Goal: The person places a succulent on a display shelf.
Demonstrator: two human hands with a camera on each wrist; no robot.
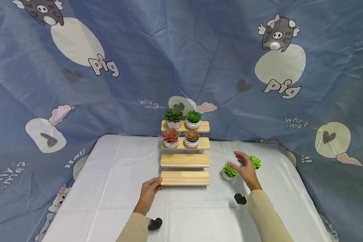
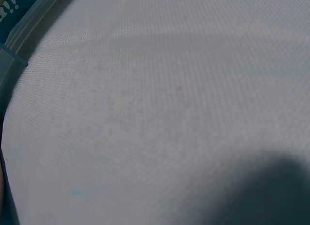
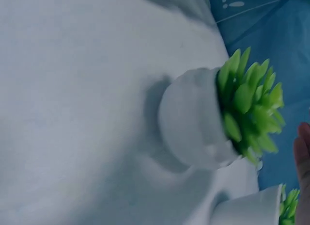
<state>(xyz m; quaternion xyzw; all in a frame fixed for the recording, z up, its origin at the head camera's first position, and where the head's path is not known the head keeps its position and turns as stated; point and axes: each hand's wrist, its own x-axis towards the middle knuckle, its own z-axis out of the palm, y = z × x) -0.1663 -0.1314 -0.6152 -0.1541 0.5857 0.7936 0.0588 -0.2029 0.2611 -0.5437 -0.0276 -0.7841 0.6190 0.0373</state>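
A wooden tiered display stand point(image 1: 185, 160) has four narrow shelves. My left hand point(image 1: 149, 192) grips the left end of its lowest shelf, thumb near the top face; the left wrist view catches mostly white cloth. Over the table on the right, my right hand point(image 1: 245, 169) hovers with fingers spread and slightly bent, holding nothing. Just left of its thumb stands a bright green potted succulent point(image 1: 229, 171) in a white pot. Another bright green succulent point(image 1: 255, 162) sits behind that hand, partly hidden. In the right wrist view, one white pot point(image 3: 191, 119) fills the middle, with fingertips point(image 3: 303, 152) at the right edge.
On the top shelf stand a dark green succulent point(image 1: 173, 116) and a green one point(image 1: 193, 118). Below them are a red succulent point(image 1: 170, 136) and a brownish-orange one point(image 1: 192, 138). A white cloth point(image 1: 115, 188) covers the table, and a blue printed curtain point(image 1: 181, 60) hangs behind.
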